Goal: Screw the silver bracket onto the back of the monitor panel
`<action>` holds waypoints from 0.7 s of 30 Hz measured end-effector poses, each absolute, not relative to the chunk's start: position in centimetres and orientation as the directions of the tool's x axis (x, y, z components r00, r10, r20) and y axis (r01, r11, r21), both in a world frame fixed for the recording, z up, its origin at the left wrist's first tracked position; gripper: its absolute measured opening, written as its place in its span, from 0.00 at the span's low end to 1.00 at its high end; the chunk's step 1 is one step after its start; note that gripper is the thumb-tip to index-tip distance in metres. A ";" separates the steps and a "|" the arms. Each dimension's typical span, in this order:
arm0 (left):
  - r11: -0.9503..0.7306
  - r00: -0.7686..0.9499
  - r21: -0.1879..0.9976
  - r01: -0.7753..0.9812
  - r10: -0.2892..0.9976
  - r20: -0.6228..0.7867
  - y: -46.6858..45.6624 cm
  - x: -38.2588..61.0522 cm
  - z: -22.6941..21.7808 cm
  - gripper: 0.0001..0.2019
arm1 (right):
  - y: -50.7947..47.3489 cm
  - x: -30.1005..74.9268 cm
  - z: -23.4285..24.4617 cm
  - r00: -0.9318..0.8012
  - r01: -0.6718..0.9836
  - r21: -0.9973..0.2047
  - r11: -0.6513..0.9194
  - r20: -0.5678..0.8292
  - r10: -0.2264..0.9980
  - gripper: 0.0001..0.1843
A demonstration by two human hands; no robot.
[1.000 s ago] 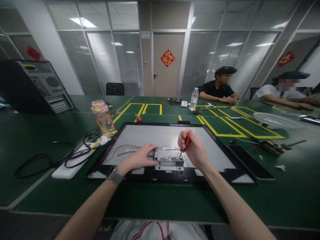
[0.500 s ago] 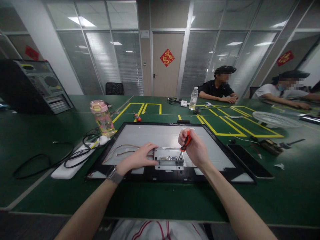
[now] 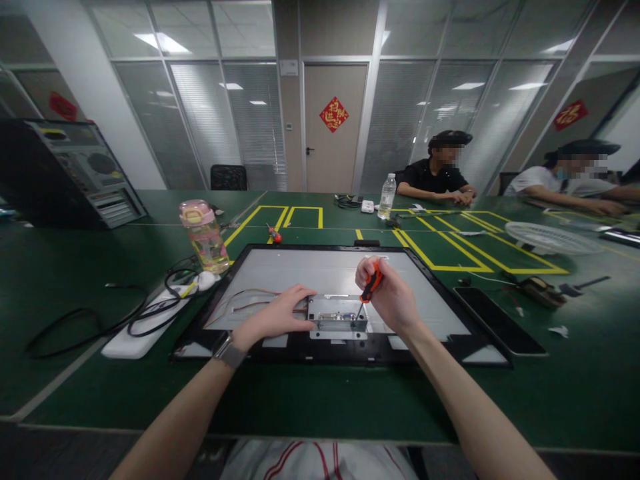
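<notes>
A monitor panel [image 3: 300, 267] lies face down on the green table, black frame around a silver back. A small metal bracket [image 3: 337, 318] sits on it near the front edge. My left hand [image 3: 277, 315] lies flat with fingers stretched out, pressing beside the bracket's left side. My right hand [image 3: 389, 297] is closed round an orange-handled screwdriver [image 3: 369, 288], whose tip touches the bracket's right end. Thin wires [image 3: 245, 300] run across the panel left of my left hand.
A pink bottle [image 3: 204, 237], black cables [image 3: 125, 317] and a white slab [image 3: 143, 330] lie left. A computer case [image 3: 70, 173] stands far left. A black strip [image 3: 497, 320], small tools [image 3: 543, 291] and a fan grille [image 3: 550, 239] lie right. Two persons sit at the far right.
Hardly anything differs: my right hand has turned a little on the screwdriver handle and the view has shifted slightly. My left hand stays put.
</notes>
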State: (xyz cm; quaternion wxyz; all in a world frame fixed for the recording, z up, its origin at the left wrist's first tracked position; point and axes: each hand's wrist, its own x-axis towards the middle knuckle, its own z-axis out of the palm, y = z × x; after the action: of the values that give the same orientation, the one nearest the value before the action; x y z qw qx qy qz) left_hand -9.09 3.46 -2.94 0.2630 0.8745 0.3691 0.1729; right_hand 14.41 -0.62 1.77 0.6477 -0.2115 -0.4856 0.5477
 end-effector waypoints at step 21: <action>-0.593 0.667 0.588 0.550 0.736 0.119 3.4 -9.0 -2.9 0.29 | -0.5 14.1 1.7 -0.064 -0.521 -0.795 0.310 0.399 0.915 0.16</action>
State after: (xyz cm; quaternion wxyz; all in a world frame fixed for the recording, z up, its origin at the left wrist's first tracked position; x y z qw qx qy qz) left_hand -9.03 3.35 -2.91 0.2614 0.8747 0.3675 0.1777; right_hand 14.15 -0.47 1.67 0.6524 -0.2055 -0.4787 0.5504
